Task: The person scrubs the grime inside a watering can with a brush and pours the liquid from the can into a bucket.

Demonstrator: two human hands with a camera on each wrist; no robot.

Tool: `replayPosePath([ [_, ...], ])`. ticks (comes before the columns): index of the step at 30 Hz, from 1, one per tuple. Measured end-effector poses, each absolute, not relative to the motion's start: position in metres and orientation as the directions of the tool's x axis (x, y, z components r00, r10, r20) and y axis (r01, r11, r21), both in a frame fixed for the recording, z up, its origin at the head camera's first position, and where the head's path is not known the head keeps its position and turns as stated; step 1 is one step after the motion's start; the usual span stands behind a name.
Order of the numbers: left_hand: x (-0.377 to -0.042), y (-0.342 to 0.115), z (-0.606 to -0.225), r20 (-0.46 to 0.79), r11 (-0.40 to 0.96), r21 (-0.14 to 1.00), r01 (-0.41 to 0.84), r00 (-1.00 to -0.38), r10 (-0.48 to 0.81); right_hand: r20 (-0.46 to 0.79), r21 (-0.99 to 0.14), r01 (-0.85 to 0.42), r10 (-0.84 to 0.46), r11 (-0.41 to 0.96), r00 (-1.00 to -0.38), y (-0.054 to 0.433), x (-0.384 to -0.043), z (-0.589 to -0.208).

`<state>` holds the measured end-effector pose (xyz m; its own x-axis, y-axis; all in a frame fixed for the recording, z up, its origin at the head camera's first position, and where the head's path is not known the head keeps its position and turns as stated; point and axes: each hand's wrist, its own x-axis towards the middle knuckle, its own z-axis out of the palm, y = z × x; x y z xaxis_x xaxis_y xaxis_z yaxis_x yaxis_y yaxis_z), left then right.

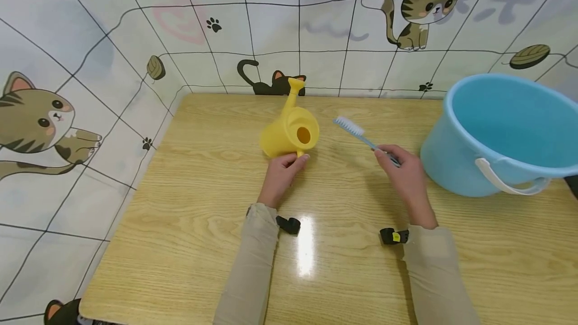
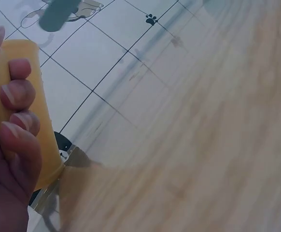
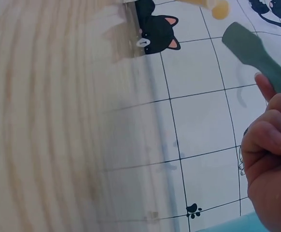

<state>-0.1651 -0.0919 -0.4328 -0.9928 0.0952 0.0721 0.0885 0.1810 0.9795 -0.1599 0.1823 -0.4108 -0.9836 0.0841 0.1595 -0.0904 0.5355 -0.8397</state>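
Note:
A small yellow toy watering can (image 1: 282, 134) is tipped so its round top opening shows, its spout towards the wall. My left hand (image 1: 280, 177) grips it at the near side by the handle; in the left wrist view several fingers (image 2: 20, 94) lie curled against the yellow can (image 2: 48, 145). In my right hand (image 1: 406, 177) is a light blue scrubbing brush (image 1: 352, 127), pinched by its handle, with white bristles facing up. The head of the brush points at the can, a short gap apart. From the right wrist, the smooth back of the brush (image 3: 244, 43) shows.
A large light blue bucket (image 1: 487, 164) with a white handle (image 1: 501, 182) stands to the right of my right hand. The wooden table (image 1: 189, 245) meets a wall covering (image 1: 325, 29) with cartoon cats behind and at the left.

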Motion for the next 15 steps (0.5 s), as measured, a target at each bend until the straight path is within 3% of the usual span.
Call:
replayPosePath([
  [9,-0.163,-0.078,-0.429,0.111,0.228,0.965,0.129,-0.990,0.088,0.172,-0.876,-0.177,-0.053,0.449,-0.984,0.169,-0.155,-0.413],
  [15,-0.163,-0.075,-0.429,0.124,0.239,0.960,0.145,-0.987,0.097,0.137,-0.886,-0.165,-0.094,0.433,-0.986,0.163,-0.153,-0.409],
])
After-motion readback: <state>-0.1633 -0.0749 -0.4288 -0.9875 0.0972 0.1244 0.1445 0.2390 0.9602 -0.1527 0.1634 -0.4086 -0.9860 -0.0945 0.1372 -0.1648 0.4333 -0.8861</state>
